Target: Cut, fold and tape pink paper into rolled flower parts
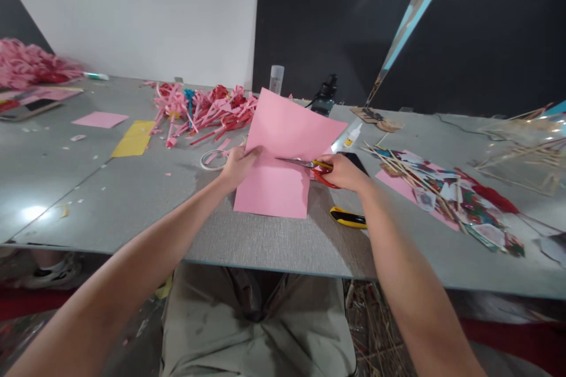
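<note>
The pink sheet (283, 159) stands half-lifted off the counter (274, 241) right in front of you, its lower edge resting on the surface and its upper part tilted up and away. Your left hand (239, 166) grips it at the left edge about mid-height, fingers pinched together on the paper. The scissors (309, 166) come in from the right edge at much the same height, blades pointing left across the sheet toward your left hand, so the blade line runs roughly crosswise to the sheet's long, up-and-away axis. Your right hand (344, 172) is closed through the red and yellow handles; the blades look nearly together, though you cannot tell how far into the paper they reach.

Just beside your right wrist lies a yellow-and-black utility knife (348, 217). A small glue bottle (352, 135) sits behind the scissors. To the right is a spread of printed cutouts and sticks (451, 194); behind the sheet on the left, a heap of pink and red paper pieces (203, 107), with a tape ring (213, 159) near your left hand.
</note>
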`<act>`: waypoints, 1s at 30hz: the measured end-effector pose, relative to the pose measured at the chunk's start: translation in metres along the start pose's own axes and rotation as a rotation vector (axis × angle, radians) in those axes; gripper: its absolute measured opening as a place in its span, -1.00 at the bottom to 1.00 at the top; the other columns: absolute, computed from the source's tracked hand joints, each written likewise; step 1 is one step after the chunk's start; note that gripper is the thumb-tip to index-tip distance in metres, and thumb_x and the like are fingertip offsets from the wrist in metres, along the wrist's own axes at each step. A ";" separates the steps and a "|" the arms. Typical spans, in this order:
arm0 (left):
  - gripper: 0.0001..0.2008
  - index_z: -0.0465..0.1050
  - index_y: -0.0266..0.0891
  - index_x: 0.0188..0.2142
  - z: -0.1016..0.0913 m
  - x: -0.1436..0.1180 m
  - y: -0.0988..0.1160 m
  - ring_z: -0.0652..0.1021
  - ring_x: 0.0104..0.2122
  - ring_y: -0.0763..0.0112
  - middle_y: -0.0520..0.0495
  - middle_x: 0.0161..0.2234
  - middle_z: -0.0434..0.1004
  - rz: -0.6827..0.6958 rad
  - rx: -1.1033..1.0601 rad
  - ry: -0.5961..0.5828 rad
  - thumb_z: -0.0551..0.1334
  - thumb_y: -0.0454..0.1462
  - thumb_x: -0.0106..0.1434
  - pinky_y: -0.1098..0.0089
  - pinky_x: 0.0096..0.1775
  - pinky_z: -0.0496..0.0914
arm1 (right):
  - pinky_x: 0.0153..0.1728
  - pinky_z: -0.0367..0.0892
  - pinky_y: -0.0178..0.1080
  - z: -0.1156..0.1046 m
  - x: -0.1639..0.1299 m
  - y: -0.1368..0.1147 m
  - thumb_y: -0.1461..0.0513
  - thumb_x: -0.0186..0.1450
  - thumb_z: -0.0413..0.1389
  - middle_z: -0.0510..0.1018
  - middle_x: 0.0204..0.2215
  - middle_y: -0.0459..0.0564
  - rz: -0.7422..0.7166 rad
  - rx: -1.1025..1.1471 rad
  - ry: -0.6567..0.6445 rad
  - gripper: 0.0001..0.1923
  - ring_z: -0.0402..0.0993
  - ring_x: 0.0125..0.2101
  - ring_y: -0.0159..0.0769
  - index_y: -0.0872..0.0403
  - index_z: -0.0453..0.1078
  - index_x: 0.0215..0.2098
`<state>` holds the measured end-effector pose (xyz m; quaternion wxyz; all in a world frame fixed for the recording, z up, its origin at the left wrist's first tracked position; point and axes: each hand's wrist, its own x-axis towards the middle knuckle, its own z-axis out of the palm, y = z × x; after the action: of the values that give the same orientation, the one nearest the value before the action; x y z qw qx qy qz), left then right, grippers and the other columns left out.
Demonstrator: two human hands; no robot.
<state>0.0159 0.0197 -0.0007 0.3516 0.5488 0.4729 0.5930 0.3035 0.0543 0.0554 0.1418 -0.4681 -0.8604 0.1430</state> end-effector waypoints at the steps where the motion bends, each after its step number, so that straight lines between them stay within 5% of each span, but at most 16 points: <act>1: -0.61 0.37 -0.28 -0.49 0.000 0.000 -0.001 0.19 -0.58 0.56 0.06 -0.58 0.21 0.007 0.003 0.002 0.30 -0.01 0.20 0.46 -0.56 0.05 | -0.38 0.23 -0.26 0.000 0.000 0.001 0.22 0.19 0.20 0.64 -0.36 0.00 -0.003 -0.008 0.005 -0.82 0.45 -0.42 -0.27 0.04 0.57 -0.23; 17: -0.60 0.32 -0.26 -0.49 -0.002 0.002 -0.008 0.17 -0.58 0.55 0.07 -0.58 0.18 0.022 0.047 -0.003 0.28 0.01 0.23 0.46 -0.55 0.03 | -0.42 0.21 -0.28 0.005 0.003 0.014 0.13 0.22 0.19 0.62 -0.47 -0.06 -0.014 0.031 0.012 -0.82 0.45 -0.45 -0.31 0.05 0.57 -0.36; 24: -0.55 0.16 -0.22 -0.55 0.001 -0.002 -0.002 0.10 -0.59 0.57 0.10 -0.60 0.07 0.049 0.058 -0.020 0.26 0.01 0.24 0.43 -0.56 -0.04 | -0.25 0.36 -0.25 0.010 0.006 0.017 0.25 0.22 0.15 0.69 -0.22 -0.07 -0.106 0.121 0.030 -0.63 0.56 -0.28 -0.24 -0.07 0.59 -0.02; 30: -0.53 0.11 -0.20 -0.57 0.003 -0.003 0.001 0.06 -0.60 0.56 0.11 -0.61 0.01 0.101 0.077 -0.004 0.27 -0.01 0.25 0.41 -0.57 -0.07 | -0.27 0.37 -0.25 0.011 0.005 0.016 0.23 0.26 0.13 0.69 -0.30 -0.08 -0.130 0.102 0.056 -0.71 0.55 -0.32 -0.24 -0.03 0.61 -0.10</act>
<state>0.0195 0.0172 -0.0008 0.3007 0.5861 0.4664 0.5904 0.3094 0.0656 0.0400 0.1982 -0.4073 -0.8763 0.1640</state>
